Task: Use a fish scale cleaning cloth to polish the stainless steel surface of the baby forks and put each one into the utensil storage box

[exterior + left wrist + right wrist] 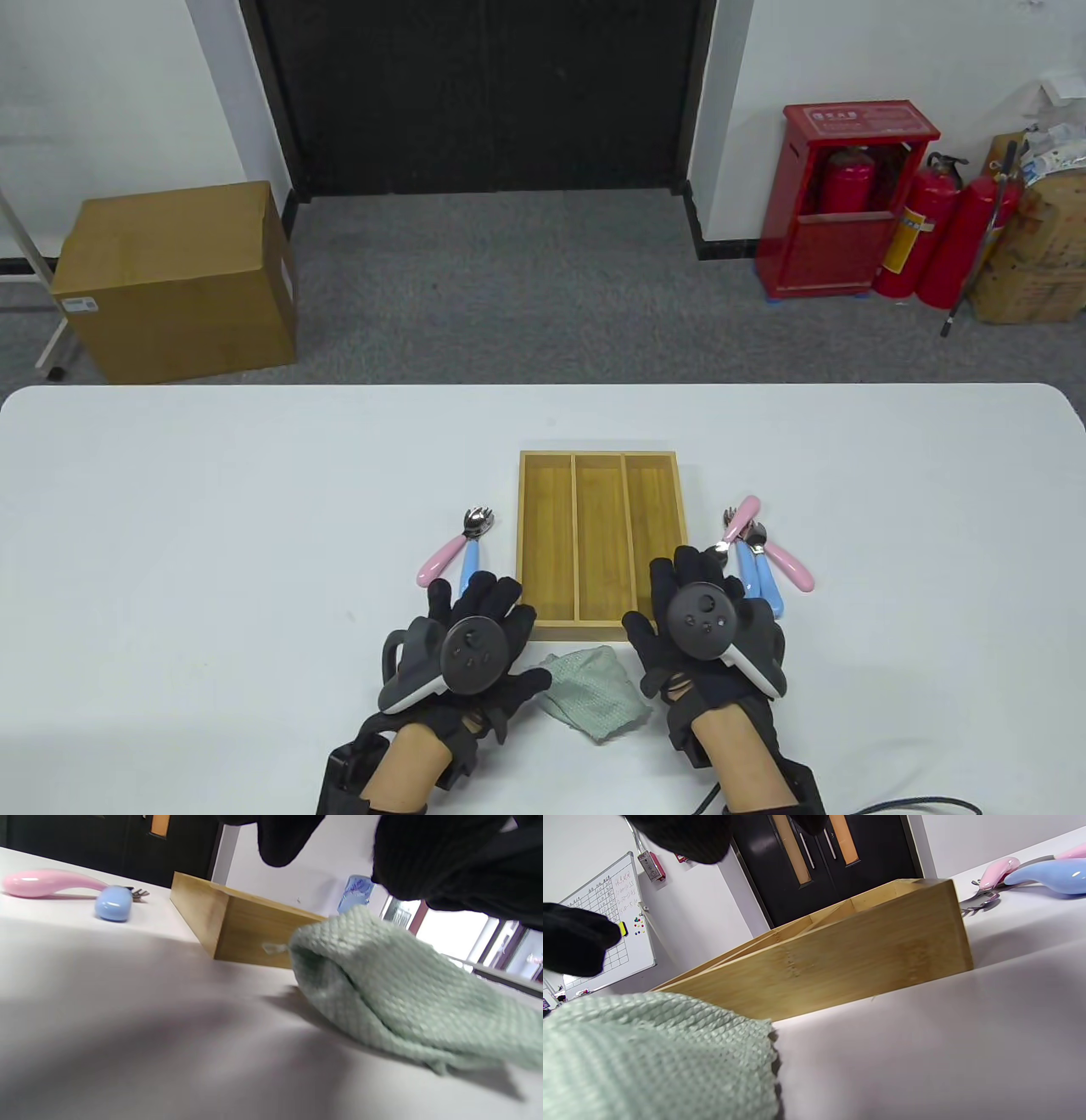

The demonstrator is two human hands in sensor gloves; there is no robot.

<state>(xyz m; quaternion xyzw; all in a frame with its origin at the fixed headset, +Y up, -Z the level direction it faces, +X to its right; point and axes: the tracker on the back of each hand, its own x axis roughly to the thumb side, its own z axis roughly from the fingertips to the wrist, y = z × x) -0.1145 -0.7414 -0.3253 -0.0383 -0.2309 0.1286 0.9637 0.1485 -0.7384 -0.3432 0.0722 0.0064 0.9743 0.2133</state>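
Observation:
A wooden utensil storage box (601,630) (229,923) (840,959) with three empty compartments stands mid-table. Left of it lie a pink-handled fork (445,554) (46,882) and a blue-handled one (469,564) (113,903). Right of the box several pink and blue baby forks (764,556) (1043,872) lie in a heap. The crumpled green fish scale cloth (594,692) (403,993) (649,1056) lies just in front of the box. My left hand (484,607) hovers spread, left of the cloth, holding nothing. My right hand (691,586) hovers flat at the box's front right corner, empty.
Beyond the white table (212,509) a cardboard box (174,280) stands on the floor at the left. A red extinguisher cabinet (848,199) with extinguishers stands at the right. A cable (916,802) trails by my right wrist.

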